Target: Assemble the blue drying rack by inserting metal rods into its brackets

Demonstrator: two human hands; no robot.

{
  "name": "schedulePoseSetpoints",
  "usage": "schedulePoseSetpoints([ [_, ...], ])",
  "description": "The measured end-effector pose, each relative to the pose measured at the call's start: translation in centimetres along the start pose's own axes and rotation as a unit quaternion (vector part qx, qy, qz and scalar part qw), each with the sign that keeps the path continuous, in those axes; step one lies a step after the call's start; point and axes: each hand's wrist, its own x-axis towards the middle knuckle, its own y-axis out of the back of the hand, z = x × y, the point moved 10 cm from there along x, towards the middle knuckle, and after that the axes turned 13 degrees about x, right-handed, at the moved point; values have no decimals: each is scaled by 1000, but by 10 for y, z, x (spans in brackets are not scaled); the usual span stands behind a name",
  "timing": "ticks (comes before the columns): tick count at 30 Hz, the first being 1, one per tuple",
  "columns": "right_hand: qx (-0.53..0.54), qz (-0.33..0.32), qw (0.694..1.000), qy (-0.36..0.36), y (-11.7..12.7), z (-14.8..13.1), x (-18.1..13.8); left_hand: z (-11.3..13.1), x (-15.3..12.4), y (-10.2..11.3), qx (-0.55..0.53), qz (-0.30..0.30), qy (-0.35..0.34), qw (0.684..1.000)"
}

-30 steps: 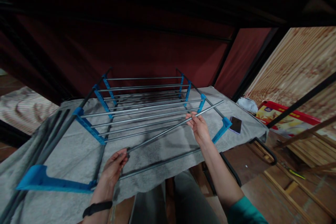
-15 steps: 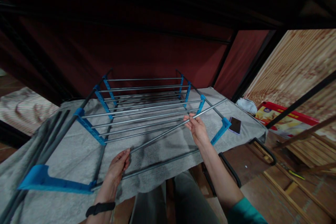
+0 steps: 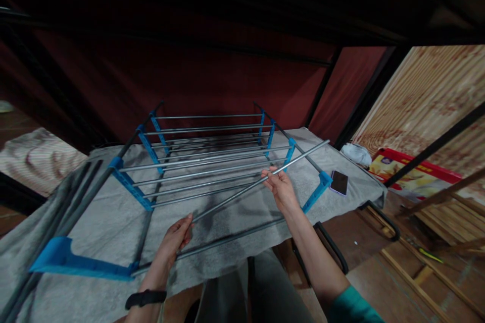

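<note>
A thin grey metal rod (image 3: 231, 200) slants across the front of a rack of blue plastic brackets and metal bars (image 3: 212, 161). My left hand (image 3: 175, 238) pinches the rod's near end. Farther up, my right hand (image 3: 279, 186) has its fingers closed around the rod, whose far end sticks out past the rack's right side. Closest to my right hand is the front right blue bracket (image 3: 317, 193), which carries no bar I can make out. A larger blue bracket (image 3: 83, 261) lies at the front left, beside my left forearm.
Grey cloth (image 3: 94, 222) covers the table under the rack. Several loose grey tubes (image 3: 71, 202) lie at the left. A phone (image 3: 339, 183) rests at the right. Beyond the table edge are a red and yellow box (image 3: 409, 174), a black handle (image 3: 329, 247) and wooden frames (image 3: 424, 275).
Both hands still hold the rod. My left hand has shifted slightly right, and my right hand slightly left and down. The view has moved a little.
</note>
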Motion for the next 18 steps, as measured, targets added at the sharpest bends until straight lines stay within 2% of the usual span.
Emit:
schedulePoseSetpoints([
  [3, -3, -2, 1000, 4, 2, -1, 0, 2, 0, -1, -16, -7, -23, 1000],
  [12, 9, 17, 1000, 11, 10, -4, -7, -2, -2, -14, -11, -77, -41, 996],
  [18, -2, -6, 1000, -5, 6, -1, -12, -5, -2, -13, 1, -74, -50, 996],
])
